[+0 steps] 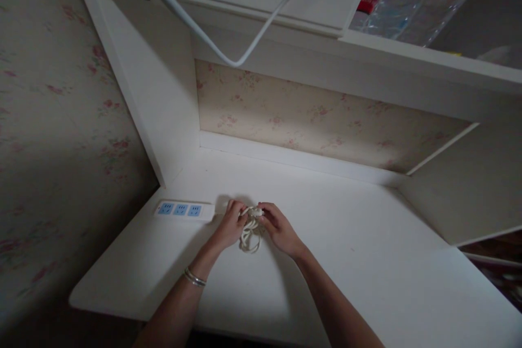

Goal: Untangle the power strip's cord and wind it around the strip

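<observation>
A white power strip (206, 212) with blue socket faces lies on the desk, left of my hands. Its pale cord (249, 239) is gathered in loops between the hands. My left hand (233, 224), with a silver bangle on the wrist, is closed on part of the cord near the strip's end. In the fingers of my right hand (279, 228) is the white plug (256, 212) at the end of the cord. The fingertips of the two hands are close together, just above the desktop. The exact grip of the left fingers is partly hidden.
The white desktop (350, 250) has a rounded front left corner. A shelf (411, 60) with plastic bottles (403, 0) overhangs the back. A white cable (234, 62) hangs down in front of it. Side panels (163, 87) and floral wallpaper (285, 114) bound the space.
</observation>
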Tool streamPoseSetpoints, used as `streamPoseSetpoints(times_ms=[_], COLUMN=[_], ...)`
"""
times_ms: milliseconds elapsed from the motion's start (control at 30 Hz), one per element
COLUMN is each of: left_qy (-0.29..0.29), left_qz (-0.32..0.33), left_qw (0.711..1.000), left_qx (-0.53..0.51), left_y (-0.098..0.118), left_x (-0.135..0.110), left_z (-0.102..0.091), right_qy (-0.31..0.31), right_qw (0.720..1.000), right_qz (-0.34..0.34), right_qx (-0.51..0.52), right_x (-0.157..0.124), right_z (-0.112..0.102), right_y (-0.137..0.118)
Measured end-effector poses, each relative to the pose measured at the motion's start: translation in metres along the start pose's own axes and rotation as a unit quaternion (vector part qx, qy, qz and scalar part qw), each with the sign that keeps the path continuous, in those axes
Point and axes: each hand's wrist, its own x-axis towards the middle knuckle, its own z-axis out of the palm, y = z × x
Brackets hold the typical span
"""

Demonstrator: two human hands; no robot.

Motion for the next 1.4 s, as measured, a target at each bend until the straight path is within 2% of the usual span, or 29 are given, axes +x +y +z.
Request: streamPoseSetpoints(times_ms=[167,300,467,533,633,700,867,967,1133,1267,1400], left_qy=[0.015,0.039,0.057,0.039,-0.021,-0.053,-0.043,-0.071,-0.107,-0.101,-0.094], left_qz=[0.042,0.060,0.034,0.000,-0.058,-0.075,-0.063,-0.069,-0.098,-0.075,-0.045], left_qw=[0.999,0.997,0.997,0.999,0.998,0.995,0.996,0.992,0.982,0.987,0.991], left_qx=[0.009,0.012,0.025,0.020,-0.025,-0.049,-0.043,-0.078,-0.120,-0.097,-0.079], left_y=[0.003,0.007,0.010,0.014,0.021,0.025,0.026,0.027,0.034,0.031,0.025], left_x=[-0.001,0.001,0.001,-0.001,-0.004,-0.005,-0.003,-0.002,-0.002,-0.003,-0.004], left_z=[0.006,0.009,0.001,-0.004,-0.012,-0.014,-0.009,-0.009,-0.012,-0.013,-0.012], right_qy=[-0.021,-0.003,-0.008,-0.009,-0.013,-0.027,-0.093,-0.142,-0.119,-0.148,-0.140], right_qw=[0.999,0.999,1.000,1.000,0.998,0.996,0.994,0.989,0.992,0.988,0.989], right_qz=[0.003,0.010,-0.003,-0.009,-0.006,0.005,0.039,0.021,0.035,0.051,0.045], right_qx=[-0.036,-0.033,-0.024,0.003,0.058,0.083,0.052,0.027,0.004,-0.004,0.010], right_x=[-0.004,-0.007,-0.007,-0.006,-0.007,-0.007,-0.005,-0.003,-0.002,0.000,0.003], right_z=[0.002,0.005,0.000,-0.003,-0.005,-0.006,-0.012,-0.017,-0.021,-0.023,-0.023], right_y=[-0.009,-0.016,-0.007,0.002,0.012,0.014,0.000,-0.003,0.004,0.002,-0.009])
